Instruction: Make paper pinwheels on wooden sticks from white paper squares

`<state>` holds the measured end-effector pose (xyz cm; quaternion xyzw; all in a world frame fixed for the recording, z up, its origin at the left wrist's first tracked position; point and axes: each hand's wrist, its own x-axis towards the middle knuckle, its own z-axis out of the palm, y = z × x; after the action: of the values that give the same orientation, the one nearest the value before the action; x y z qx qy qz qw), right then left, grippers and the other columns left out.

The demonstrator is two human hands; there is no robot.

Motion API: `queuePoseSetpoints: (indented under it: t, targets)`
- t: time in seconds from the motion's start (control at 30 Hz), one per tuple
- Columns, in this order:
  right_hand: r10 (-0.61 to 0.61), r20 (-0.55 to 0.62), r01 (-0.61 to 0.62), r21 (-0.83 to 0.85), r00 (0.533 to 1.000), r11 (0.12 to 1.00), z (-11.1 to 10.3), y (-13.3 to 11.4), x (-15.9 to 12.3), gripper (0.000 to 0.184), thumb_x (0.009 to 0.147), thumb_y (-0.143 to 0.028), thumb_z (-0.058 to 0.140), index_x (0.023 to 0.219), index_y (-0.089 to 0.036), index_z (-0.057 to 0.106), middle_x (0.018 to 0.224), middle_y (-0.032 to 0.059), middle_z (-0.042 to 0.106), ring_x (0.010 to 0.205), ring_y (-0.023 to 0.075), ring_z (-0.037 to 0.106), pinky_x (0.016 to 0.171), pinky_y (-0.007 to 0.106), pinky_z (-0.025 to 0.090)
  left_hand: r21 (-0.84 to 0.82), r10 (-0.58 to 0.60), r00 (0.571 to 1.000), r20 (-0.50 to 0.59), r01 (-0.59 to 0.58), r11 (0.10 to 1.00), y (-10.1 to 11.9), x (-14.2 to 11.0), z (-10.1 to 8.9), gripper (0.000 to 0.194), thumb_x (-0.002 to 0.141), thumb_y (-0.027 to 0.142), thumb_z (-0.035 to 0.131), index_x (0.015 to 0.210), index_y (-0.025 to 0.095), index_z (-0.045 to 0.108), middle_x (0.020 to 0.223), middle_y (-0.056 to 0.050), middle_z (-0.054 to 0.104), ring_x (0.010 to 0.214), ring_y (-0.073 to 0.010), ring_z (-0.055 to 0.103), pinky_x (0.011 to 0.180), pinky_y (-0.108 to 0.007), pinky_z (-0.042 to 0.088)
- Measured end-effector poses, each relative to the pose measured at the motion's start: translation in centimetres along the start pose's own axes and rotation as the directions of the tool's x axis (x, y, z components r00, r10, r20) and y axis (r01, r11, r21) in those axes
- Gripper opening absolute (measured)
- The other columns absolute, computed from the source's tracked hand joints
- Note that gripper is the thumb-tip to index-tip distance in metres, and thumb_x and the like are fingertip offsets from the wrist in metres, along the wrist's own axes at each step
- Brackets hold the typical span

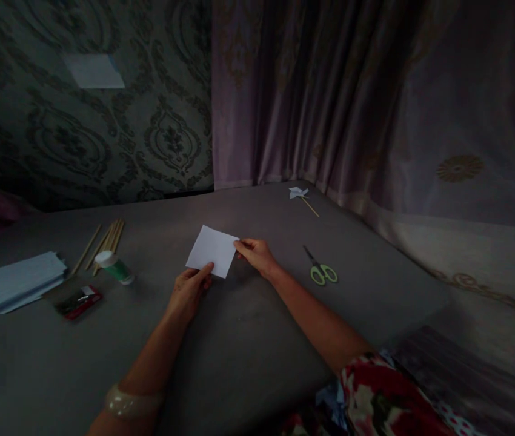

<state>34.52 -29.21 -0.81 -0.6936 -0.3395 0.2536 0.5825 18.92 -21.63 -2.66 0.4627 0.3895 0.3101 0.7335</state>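
A small, roughly square sheet of white paper (214, 249) is held up over the grey tabletop, tilted toward me. My left hand (190, 289) pinches its lower edge, thumb on top and the other fingers underneath. At the upper right corner, my right hand (256, 253) grips the sheet between thumb and fingers. Green-handled scissors (321, 269) lie to the right of my right hand, blades pointing away from me. Farther back rests a white paper pinwheel (298, 193) on a thin wooden stick.
On the left are a stack of white paper (19, 280), several wooden sticks (109, 242), a green bottle with a white cap (116, 267) and a small red-edged packet (78, 301). Curtains (257, 91) and a patterned wall (157, 121) border the grey table (248, 339).
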Motion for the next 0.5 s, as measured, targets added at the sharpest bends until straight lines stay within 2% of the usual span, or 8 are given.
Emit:
queuePoseSetpoints:
  t: [0.07,0.17,0.23,0.27,0.33,0.37,0.43,0.5]
  targets:
    - [-0.018,-0.020,0.015,-0.131,1.000,0.991,-2.6,-0.2,-0.1,0.022,0.077,-0.034,0.059,0.064,-0.018,0.067,0.067,0.0031,0.066,0.061,0.0137,0.057,0.059,0.026,0.041,-0.056,-0.018,0.999,-0.046,0.015,0.998,0.1,0.1,-0.1,0.030,0.052,0.026,0.083,0.055,0.015,0.056,0.050,0.002,0.054,0.042,-0.0058,0.047,0.039,-0.017,0.036]
    - [-0.035,-0.061,0.014,-0.306,0.998,0.952,-8.1,0.1,-1.6,0.012,0.071,-0.023,0.065,0.059,-0.019,0.066,0.066,0.0060,0.065,0.067,0.0184,0.058,0.062,0.028,0.038,-0.130,-0.055,0.994,-0.099,0.041,0.991,0.2,0.0,-0.1,0.030,0.053,0.020,0.083,0.056,0.016,0.054,0.052,0.002,0.055,0.045,-0.0064,0.049,0.042,-0.017,0.041]
    - [-0.003,-0.092,-0.063,-0.714,0.996,0.698,-12.2,0.6,-3.3,0.014,0.074,-0.025,0.062,0.062,-0.019,0.067,0.068,0.0072,0.066,0.069,0.0201,0.059,0.060,0.029,0.035,-0.180,-0.078,0.991,-0.111,0.057,0.982,0.2,-0.1,-0.2,0.031,0.052,0.019,0.084,0.056,0.015,0.053,0.053,0.002,0.055,0.046,-0.0064,0.051,0.044,-0.017,0.043]
    - [0.045,-0.092,-0.101,-0.827,0.995,0.552,-14.1,1.0,-4.1,0.016,0.076,-0.029,0.061,0.066,-0.019,0.068,0.069,0.0077,0.066,0.069,0.0207,0.060,0.059,0.028,0.034,-0.213,-0.075,0.992,-0.102,0.052,0.976,0.2,-0.1,-0.2,0.031,0.053,0.019,0.084,0.058,0.015,0.054,0.055,0.001,0.057,0.047,-0.0064,0.052,0.045,-0.017,0.044]
    - [0.158,-0.128,-0.174,-0.929,0.979,0.327,-17.4,1.8,-5.7,0.024,0.078,-0.039,0.058,0.070,-0.020,0.069,0.069,0.0078,0.066,0.068,0.0217,0.062,0.055,0.028,0.032,-0.276,-0.068,0.993,-0.093,0.040,0.960,0.1,-0.1,-0.3,0.032,0.053,0.018,0.084,0.058,0.014,0.052,0.054,0.002,0.056,0.046,-0.0062,0.051,0.045,-0.017,0.043]
    - [0.208,-0.136,-0.187,-0.950,0.969,0.252,-18.7,2.2,-6.4,0.028,0.078,-0.044,0.057,0.070,-0.020,0.069,0.070,0.0083,0.067,0.069,0.0227,0.063,0.054,0.028,0.032,-0.295,-0.064,0.993,-0.103,0.031,0.955,0.0,-0.1,-0.3,0.033,0.052,0.017,0.084,0.057,0.015,0.051,0.053,0.002,0.056,0.046,-0.0063,0.051,0.044,-0.017,0.043]
    - [0.285,-0.133,-0.193,-0.961,0.949,0.197,-20.3,2.9,-7.5,0.037,0.077,-0.053,0.055,0.070,-0.019,0.069,0.072,0.0096,0.068,0.070,0.0246,0.064,0.052,0.028,0.033,-0.330,-0.056,0.992,-0.110,0.017,0.944,-0.1,0.0,-0.5,0.035,0.052,0.017,0.085,0.057,0.015,0.051,0.053,0.002,0.056,0.046,-0.0066,0.052,0.044,-0.017,0.043]
    - [0.347,-0.096,-0.179,-0.959,0.933,0.217,-20.8,3.4,-8.2,0.039,0.077,-0.055,0.053,0.068,-0.020,0.069,0.071,0.0097,0.068,0.068,0.0245,0.065,0.052,0.028,0.034,-0.345,-0.056,0.992,-0.117,0.012,0.939,-0.1,0.1,-0.6,0.036,0.051,0.018,0.085,0.057,0.015,0.050,0.052,0.002,0.056,0.046,-0.0072,0.052,0.044,-0.018,0.043]
